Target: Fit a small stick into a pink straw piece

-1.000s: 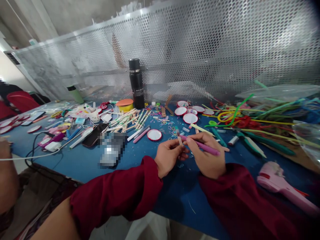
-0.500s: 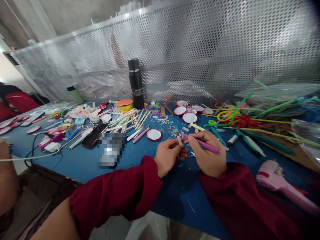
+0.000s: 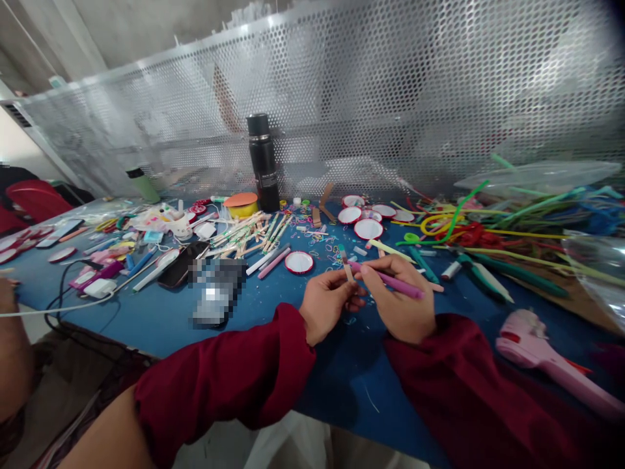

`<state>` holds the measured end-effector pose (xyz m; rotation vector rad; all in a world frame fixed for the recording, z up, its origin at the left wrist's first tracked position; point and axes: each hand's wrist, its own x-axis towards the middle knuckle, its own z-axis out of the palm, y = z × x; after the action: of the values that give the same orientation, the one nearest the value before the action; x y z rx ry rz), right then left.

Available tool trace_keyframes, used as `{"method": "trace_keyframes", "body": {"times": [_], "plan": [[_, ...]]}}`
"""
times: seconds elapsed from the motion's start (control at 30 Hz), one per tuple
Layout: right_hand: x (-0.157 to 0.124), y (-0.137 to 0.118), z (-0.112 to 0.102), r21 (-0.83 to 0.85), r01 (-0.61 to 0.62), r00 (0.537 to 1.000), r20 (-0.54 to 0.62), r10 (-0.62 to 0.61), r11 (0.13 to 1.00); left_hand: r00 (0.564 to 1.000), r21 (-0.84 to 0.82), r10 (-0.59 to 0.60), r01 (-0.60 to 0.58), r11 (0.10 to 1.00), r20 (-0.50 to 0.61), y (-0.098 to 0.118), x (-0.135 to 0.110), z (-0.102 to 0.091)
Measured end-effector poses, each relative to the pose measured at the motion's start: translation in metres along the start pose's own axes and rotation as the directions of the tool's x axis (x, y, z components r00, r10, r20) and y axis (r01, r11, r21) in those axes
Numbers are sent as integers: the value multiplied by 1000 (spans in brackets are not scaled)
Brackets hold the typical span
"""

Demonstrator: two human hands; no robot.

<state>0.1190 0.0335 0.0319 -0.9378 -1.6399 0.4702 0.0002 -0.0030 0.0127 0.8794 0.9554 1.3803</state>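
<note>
Between the fingertips of my left hand (image 3: 326, 301) is a small wooden craft stick (image 3: 347, 268), held upright, its upper end coloured green and brown. My right hand (image 3: 403, 299) grips a purple marker pen (image 3: 401, 285) like a writing tool, with the tip touching or very near the stick. Behind both hands lie small coloured rubber bands (image 3: 332, 245) and a pale yellow pen (image 3: 390, 250). A round white lid with a red rim (image 3: 299, 262) rests to the left, beside a pink pen (image 3: 274, 263).
A pink glue gun (image 3: 541, 352) and green-handled pliers (image 3: 483, 277) lie at right, before bundled pipe cleaners (image 3: 527, 215). A black bottle (image 3: 263, 163) stands by the perforated metal screen (image 3: 371, 98). Craft sticks (image 3: 239, 238) and phones (image 3: 181, 264) lie left. A co-worker's arm (image 3: 12, 345) shows far left.
The view has shifted slightly, so most things sit a little further left. Both hands keep their hold, and the marker stays at the stick.
</note>
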Motion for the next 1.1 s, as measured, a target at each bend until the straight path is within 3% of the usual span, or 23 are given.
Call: {"method": "trace_keyframes", "body": {"times": [0.27,0.43,0.57,0.73,1.1], "plan": [[0,0,-1,-14,20,1000,-6,-20,1000,1000,6,0,0,1000,1,0,0,0],[0,-1,-1,34,-50,999,-18,51,998,1000,18,9,-9,1000,16,-1,0,-1],[1,-2,-1,-3,0,1000,11,0,1000,1000,20,10,-11,1000,19,-2,1,-1],[1,-3,-1,-6,-52,998,-32,52,999,1000,11,-11,11,1000,7,-1,0,0],[2,-2,-1,-29,-33,999,-14,32,999,1000,7,-20,20,1000,-2,2,-1,2]]}}
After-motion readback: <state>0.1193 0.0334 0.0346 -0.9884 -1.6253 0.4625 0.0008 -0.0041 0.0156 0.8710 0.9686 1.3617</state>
